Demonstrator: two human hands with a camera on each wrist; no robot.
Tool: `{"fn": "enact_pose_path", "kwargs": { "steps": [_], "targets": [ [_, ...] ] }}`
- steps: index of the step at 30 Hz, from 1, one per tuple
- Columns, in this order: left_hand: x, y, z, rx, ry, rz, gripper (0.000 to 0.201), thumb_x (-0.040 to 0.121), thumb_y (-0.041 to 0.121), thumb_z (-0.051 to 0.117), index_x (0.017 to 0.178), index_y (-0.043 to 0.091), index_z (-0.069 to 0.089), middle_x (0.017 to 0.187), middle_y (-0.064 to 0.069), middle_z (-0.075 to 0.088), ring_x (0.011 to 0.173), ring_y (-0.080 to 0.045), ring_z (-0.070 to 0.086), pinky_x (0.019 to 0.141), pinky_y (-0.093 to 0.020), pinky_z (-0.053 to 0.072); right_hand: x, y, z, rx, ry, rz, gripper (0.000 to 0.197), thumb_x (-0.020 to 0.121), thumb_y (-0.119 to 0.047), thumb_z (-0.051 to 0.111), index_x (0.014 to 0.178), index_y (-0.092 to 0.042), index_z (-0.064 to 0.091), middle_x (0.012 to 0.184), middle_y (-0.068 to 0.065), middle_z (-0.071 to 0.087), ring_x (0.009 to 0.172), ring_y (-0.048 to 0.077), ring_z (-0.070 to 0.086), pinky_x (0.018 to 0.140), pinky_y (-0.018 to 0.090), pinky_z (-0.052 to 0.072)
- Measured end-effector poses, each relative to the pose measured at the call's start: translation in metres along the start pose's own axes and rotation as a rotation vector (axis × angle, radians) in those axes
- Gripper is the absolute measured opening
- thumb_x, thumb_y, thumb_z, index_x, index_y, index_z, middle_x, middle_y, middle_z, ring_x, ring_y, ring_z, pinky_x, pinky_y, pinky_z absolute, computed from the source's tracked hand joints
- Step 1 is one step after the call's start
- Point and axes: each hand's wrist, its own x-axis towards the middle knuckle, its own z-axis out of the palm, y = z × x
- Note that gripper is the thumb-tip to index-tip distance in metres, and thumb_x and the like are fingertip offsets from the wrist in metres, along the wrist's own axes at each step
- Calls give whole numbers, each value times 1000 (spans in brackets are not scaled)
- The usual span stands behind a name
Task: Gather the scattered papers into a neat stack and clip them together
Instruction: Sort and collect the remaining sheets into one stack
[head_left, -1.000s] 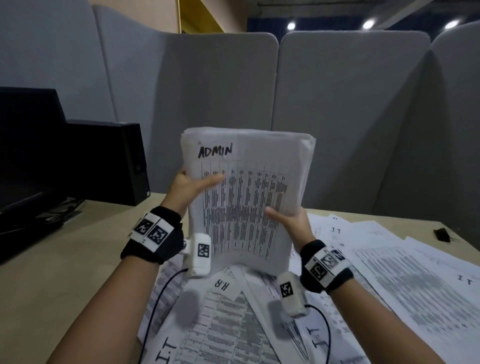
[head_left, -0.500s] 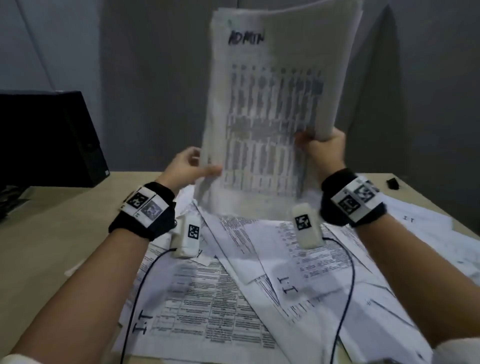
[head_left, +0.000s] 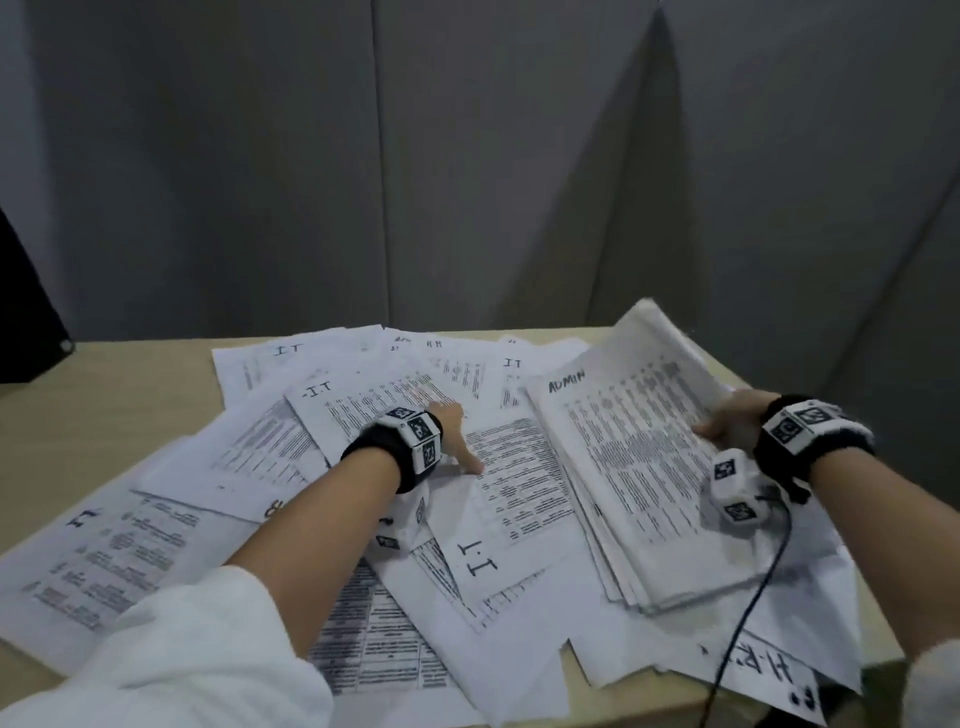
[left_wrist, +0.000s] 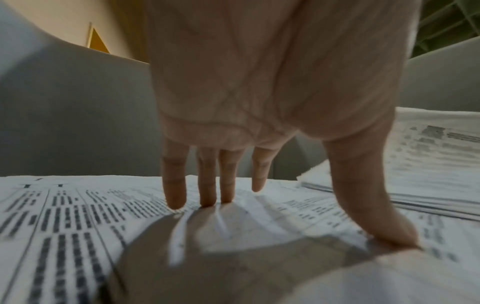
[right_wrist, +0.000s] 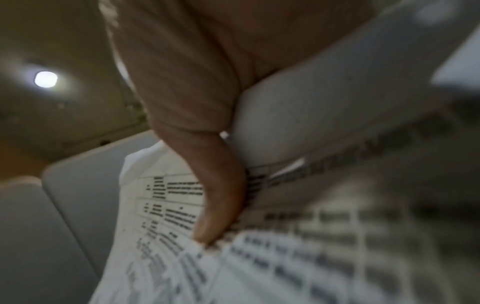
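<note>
A thick stack of printed sheets headed ADMIN (head_left: 639, 467) lies tilted on the right of the desk, its right edge lifted. My right hand (head_left: 727, 428) grips that edge, thumb (right_wrist: 221, 205) on top of the stack (right_wrist: 311, 257). My left hand (head_left: 457, 441) rests with straight fingers (left_wrist: 174, 185) and thumb on loose printed sheets (head_left: 509, 483) at the middle of the desk; the sheet (left_wrist: 233, 226) wrinkles under the fingertips. Many loose papers marked I.T and H.R (head_left: 130, 545) cover the desk. No clip shows.
The tan desk (head_left: 104, 374) ends at grey partition panels (head_left: 467, 156) behind. A dark box (head_left: 26, 312) stands at the far left. Wrist camera cables (head_left: 748, 613) trail over the papers at the right. Papers overhang the front edge of the desk.
The ADMIN stack, held upright in both hands before, has come down onto the desk at the right. My left hand let go of it and moved onto the loose sheets.
</note>
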Motion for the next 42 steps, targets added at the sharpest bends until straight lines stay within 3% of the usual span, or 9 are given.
{"fn": "enact_pose_path", "kwargs": {
  "steps": [3, 6, 13, 19, 26, 29, 32, 36, 42],
  "targets": [
    [7, 2, 2, 118, -2, -20, 86, 62, 55, 77, 127, 11, 44, 126, -10, 55, 111, -29, 54, 96, -43, 46, 23, 9, 12, -130, 32, 34, 26, 83, -5, 64, 61, -3, 51, 53, 5, 57, 59, 20, 60, 44, 21, 42],
    [12, 3, -3, 57, -70, -43, 89, 65, 41, 81, 137, 11, 37, 136, -8, 49, 121, -29, 49, 101, -41, 43, 48, 18, 21, -155, 49, 16, 20, 79, -12, 71, 70, -2, 56, 70, 11, 58, 66, 23, 54, 65, 27, 48],
    [25, 22, -1, 34, -7, -82, 96, 60, 68, 70, 129, 4, 50, 134, -20, 49, 120, -37, 52, 102, -47, 43, 72, 23, 10, -83, -9, 23, 18, 75, -5, 72, 83, 5, 60, 82, 19, 62, 82, 33, 61, 70, 31, 53],
    [36, 29, 3, -38, -55, -78, 102, 55, 56, 81, 133, 10, 36, 132, -9, 53, 116, -32, 53, 96, -46, 46, 77, 33, 8, -107, 25, 46, 32, 75, -8, 72, 97, 10, 59, 90, 20, 61, 101, 39, 60, 91, 43, 48],
    [22, 17, 0, -133, -16, -49, 65, 93, 42, 50, 144, 6, 32, 151, -10, 34, 137, -24, 35, 113, -34, 29, 58, 13, 0, -48, 50, -104, 17, 76, -8, 72, 83, -1, 59, 75, 9, 61, 72, 25, 57, 73, 32, 45],
    [4, -2, -14, -195, 19, -100, 51, 95, 34, 49, 135, 4, 46, 142, -13, 46, 127, -25, 46, 106, -31, 34, 46, 5, -12, 102, 16, -143, 20, 75, 0, 70, 90, 9, 60, 69, 16, 63, 60, 27, 60, 62, 34, 50],
    [-17, -33, -26, -214, 118, -197, 46, 96, 30, 47, 131, 1, 50, 138, -14, 50, 120, -25, 50, 101, -29, 37, 31, -3, -25, 227, 35, -155, 9, 80, 3, 65, 82, 9, 59, 49, 8, 62, 40, 22, 58, 39, 21, 46],
    [-37, -83, -18, -271, 142, -401, 37, 97, 24, 45, 119, -6, 52, 125, -22, 53, 105, -27, 59, 84, -27, 47, 17, 0, -30, 290, -26, -77, 11, 82, -5, 65, 84, 5, 60, 43, 9, 61, 37, 22, 57, 43, 25, 47],
    [-43, -90, -5, -462, 192, -503, 48, 90, 22, 59, 125, -9, 51, 128, -23, 56, 119, -34, 54, 96, -35, 43, 30, 21, 0, 220, -37, 94, 27, 85, -15, 61, 61, -9, 50, 27, -1, 48, 22, 9, 45, 35, 21, 40]
  ]
}}
